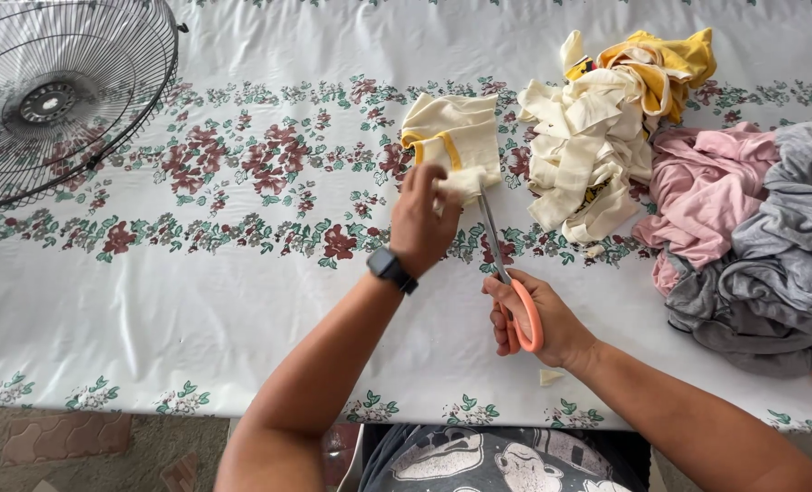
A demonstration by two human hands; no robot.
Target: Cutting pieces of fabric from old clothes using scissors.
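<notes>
1. We see the left hand (421,221) pinching the near edge of a folded piece of cream cloth (453,137) with a yellow band, soft and creased, lying on the table just beyond the fingers.
2. The right hand (538,321) is closed around the orange loop handles of the scissors (506,273); their thin metal blades run up to the cloth edge beside the left hand, and we cannot tell whether the blades are apart or together.
3. A dark watch (390,268) with a square face sits on the left wrist.
4. The tablecloth (242,301) is smooth, glossy white plastic with bands of dark red flowers and green leaves.
5. To the right of the cloth lies a crumpled heap of cream strips (584,150) with a yellow garment (666,64) on its far side.
6. Further right, pink fabric (707,187) and grey fabric (780,264) are bunched together.
7. At the far left lies a round wire fan grille (60,91).
8. A small cream scrap (549,375) lies near the right wrist.
</notes>
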